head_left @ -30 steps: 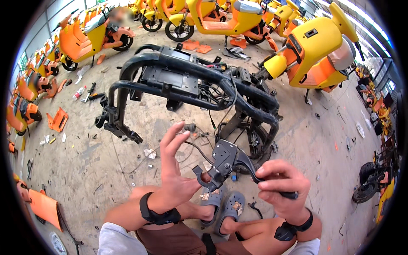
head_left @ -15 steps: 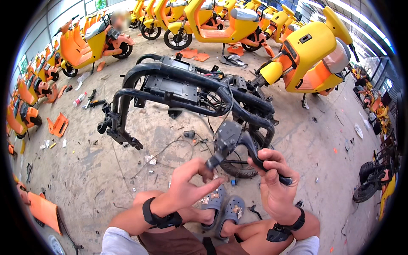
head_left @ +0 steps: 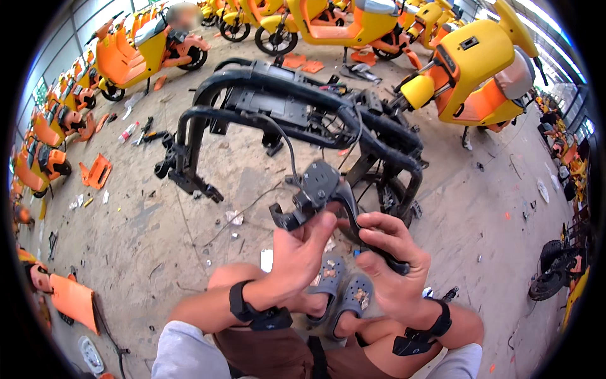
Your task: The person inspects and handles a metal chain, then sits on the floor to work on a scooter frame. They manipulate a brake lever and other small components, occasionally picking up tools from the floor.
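A black brake lever assembly hangs in front of me, with a blocky housing, an open clamp ring at its left end and a long curved lever. My left hand is closed under the housing, thumb and fingers pinching near the clamp. Around the lever's lower end curl the fingers of my right hand. A black cable runs from the housing up to the bare black scooter frame, which stands just beyond. My left hand's fingertips are partly hidden by the assembly.
Yellow and orange scooters stand behind and to both sides. Orange panels, a plastic bottle and scraps litter the concrete floor. A loose wheel lies at right. My feet in grey clogs are below my hands.
The lever assembly has turned, bringing its housing top into view. My left hand has moved up and right, from beside the clamp to under the housing. The whole view has shifted slightly.
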{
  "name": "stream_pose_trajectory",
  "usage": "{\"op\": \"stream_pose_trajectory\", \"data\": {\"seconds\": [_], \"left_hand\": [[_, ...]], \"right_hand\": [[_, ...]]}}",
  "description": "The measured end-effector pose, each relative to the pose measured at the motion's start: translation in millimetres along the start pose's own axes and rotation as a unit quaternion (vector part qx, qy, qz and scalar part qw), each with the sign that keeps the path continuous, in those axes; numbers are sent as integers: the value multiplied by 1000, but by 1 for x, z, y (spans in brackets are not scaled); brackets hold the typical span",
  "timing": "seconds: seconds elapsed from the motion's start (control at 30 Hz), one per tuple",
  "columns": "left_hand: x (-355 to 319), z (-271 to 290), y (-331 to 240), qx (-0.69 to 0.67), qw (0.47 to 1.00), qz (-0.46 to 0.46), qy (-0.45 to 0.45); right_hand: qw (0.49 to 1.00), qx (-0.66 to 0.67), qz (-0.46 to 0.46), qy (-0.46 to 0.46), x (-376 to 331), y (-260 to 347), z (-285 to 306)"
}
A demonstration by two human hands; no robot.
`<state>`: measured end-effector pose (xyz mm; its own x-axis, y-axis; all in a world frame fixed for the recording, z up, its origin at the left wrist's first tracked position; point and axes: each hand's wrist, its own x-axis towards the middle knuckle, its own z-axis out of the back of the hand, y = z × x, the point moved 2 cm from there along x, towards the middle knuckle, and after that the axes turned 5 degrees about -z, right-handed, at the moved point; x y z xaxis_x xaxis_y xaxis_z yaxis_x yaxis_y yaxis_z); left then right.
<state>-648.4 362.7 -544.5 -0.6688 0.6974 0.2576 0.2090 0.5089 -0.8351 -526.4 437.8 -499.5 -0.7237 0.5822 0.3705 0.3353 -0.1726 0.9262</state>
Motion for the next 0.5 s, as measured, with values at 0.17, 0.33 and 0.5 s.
{"op": "stream_pose_trajectory", "data": {"seconds": [0.17, 0.33, 0.5], "left_hand": [[16, 22, -9, -50, 997, -63, 13], [22, 41, -11, -24, 995, -62, 80], [18, 54, -1, 45, 996, -42, 68]], "right_hand": [[996, -2, 47, 75, 8, -2, 7], [987, 29, 124, 99, -4, 11, 9], [982, 32, 136, 125, -15, 1, -14]]}}
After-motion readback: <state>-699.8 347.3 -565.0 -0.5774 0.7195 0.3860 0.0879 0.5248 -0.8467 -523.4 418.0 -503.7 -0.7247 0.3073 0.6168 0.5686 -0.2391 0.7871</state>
